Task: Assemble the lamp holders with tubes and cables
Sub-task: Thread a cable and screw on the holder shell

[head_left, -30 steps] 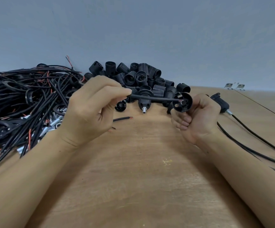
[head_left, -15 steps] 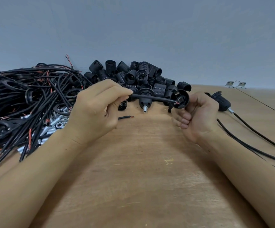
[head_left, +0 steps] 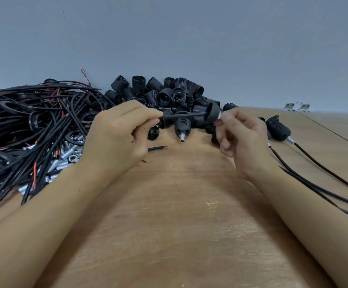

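A plain grey-blue wall [head_left: 210, 38] filled the upper half of the frame, above a wooden desk [head_left: 179, 215]. At centre frame the left hand [head_left: 117, 138] pinched a black cable [head_left: 181, 115] between thumb and forefinger, the cable running level to the right into a black lamp holder cap [head_left: 211, 113]. The right hand [head_left: 243, 138] met that cap at its fingertips, fingers curled (the exact grip was blurred, though something small and silvery showed at the tips). Behind the hands lay a heap of black lamp holders [head_left: 169, 94], one with a metal tube [head_left: 182, 137] pointing toward the viewer. A tangle of black cables [head_left: 33, 121] and silver tubes [head_left: 65, 156] filled the left of the frame. At right, an assembled holder [head_left: 278, 127] trailed its cable across the desk.
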A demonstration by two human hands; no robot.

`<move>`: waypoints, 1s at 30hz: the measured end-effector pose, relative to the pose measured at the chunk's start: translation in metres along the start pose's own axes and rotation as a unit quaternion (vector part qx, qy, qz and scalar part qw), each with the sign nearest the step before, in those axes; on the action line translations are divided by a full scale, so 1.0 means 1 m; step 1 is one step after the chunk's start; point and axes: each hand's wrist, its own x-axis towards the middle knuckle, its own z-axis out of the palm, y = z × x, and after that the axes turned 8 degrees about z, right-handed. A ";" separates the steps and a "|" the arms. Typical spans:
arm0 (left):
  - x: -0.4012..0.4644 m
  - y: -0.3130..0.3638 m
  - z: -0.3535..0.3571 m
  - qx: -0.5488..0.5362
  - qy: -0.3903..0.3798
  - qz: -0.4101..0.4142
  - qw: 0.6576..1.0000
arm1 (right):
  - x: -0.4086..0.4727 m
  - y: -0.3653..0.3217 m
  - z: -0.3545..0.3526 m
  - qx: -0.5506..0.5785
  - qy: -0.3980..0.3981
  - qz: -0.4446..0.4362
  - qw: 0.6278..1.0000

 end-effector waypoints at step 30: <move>-0.008 0.010 0.018 -0.138 -0.164 -0.008 0.977 | -0.019 -0.033 0.000 -0.494 -0.142 -0.173 0.840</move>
